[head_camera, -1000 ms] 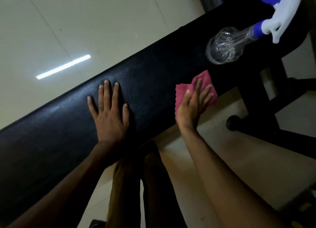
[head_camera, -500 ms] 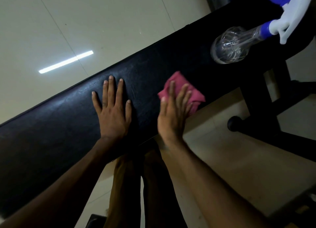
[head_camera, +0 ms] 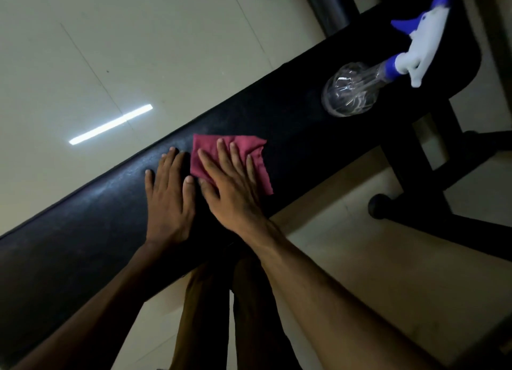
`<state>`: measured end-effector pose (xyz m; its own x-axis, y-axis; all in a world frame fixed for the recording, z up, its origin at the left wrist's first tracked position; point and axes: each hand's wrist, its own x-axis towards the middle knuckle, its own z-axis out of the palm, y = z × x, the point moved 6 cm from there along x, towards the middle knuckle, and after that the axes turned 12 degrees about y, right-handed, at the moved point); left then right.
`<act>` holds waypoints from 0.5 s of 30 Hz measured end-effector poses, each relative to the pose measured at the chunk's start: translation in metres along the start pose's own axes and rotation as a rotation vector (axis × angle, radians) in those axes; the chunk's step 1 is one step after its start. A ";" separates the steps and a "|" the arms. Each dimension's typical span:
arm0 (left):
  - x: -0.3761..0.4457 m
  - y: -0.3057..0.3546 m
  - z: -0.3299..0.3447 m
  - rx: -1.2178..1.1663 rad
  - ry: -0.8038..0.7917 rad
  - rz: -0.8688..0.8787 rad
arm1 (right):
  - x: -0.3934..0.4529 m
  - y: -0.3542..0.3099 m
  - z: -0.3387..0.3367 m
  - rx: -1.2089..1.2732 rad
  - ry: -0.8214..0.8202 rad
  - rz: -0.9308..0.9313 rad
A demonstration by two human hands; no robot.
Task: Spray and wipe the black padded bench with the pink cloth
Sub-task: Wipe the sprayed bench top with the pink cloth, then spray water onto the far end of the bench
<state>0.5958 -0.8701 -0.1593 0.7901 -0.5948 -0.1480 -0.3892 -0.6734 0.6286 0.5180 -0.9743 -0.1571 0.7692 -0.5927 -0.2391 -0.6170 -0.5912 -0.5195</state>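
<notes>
The black padded bench (head_camera: 299, 125) runs diagonally from lower left to upper right. The pink cloth (head_camera: 249, 148) lies flat on its middle. My right hand (head_camera: 230, 184) presses down on the cloth with fingers spread and covers its near half. My left hand (head_camera: 169, 197) lies flat and empty on the pad, right beside the cloth's left edge. A clear spray bottle (head_camera: 352, 89) with a white and blue trigger head (head_camera: 421, 45) lies on its side on the bench's far right end.
The bench's black metal legs and foot (head_camera: 421, 181) stand on the pale tiled floor (head_camera: 138, 51) at right. A strip of reflected light (head_camera: 110, 124) shows on the floor beyond the bench. My legs are below the bench's near edge.
My right hand has slid the cloth leftward from the bench's near edge onto the top of the pad, up against my left hand. The left hand stayed planted.
</notes>
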 end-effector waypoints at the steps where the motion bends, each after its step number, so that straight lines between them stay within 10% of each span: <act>1: 0.002 0.001 -0.004 -0.003 -0.001 -0.020 | 0.000 0.000 -0.008 0.082 0.000 0.021; 11: 0.026 0.092 0.025 0.048 0.017 0.235 | -0.008 0.142 -0.212 0.504 0.907 0.609; 15: 0.046 0.133 0.070 0.109 0.008 0.273 | 0.022 0.174 -0.239 0.470 0.813 0.497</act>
<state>0.5471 -1.0181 -0.1360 0.6525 -0.7575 0.0218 -0.6363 -0.5321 0.5585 0.3870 -1.2211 -0.0566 -0.0009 -0.9998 0.0181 -0.5715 -0.0143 -0.8205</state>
